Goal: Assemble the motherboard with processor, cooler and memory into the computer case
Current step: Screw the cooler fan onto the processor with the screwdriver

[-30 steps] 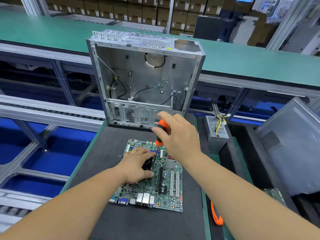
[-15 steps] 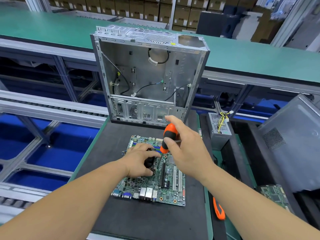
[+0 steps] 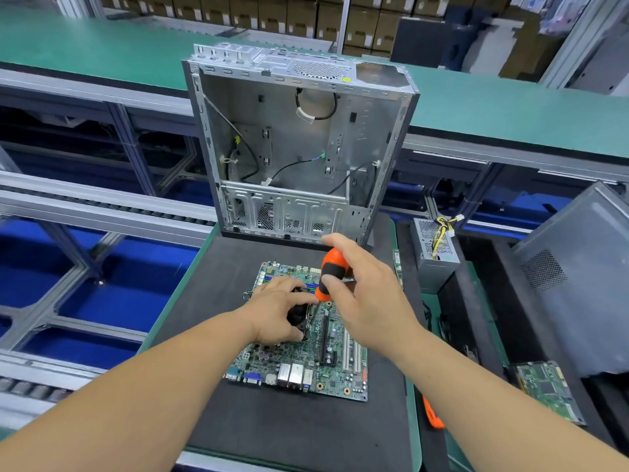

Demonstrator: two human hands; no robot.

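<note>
A green motherboard (image 3: pixel 299 366) lies flat on the black mat (image 3: pixel 299 434). My left hand (image 3: pixel 277 315) grips the black cooler (image 3: pixel 299 316) at the board's middle and mostly hides it. An orange and black screwdriver (image 3: pixel 330 274) is held by my right hand (image 3: pixel 364 294), tilted, its shaft running down to the cooler's right edge. Behind the board the open metal computer case (image 3: pixel 296 144) stands upright, loose cables inside. A memory stick (image 3: pixel 398 270) lies at the mat's right edge.
A grey power supply (image 3: pixel 434 253) with yellow wires stands to the right. A dark case panel (image 3: pixel 578 277) leans further right, with a second circuit board (image 3: pixel 544 390) below it. An orange tool (image 3: pixel 432 417) lies by my right forearm. Conveyor rails run to the left.
My right hand has moved the screwdriver from the cooler's far side to its right edge and tilted it more. My left hand stays on the cooler.
</note>
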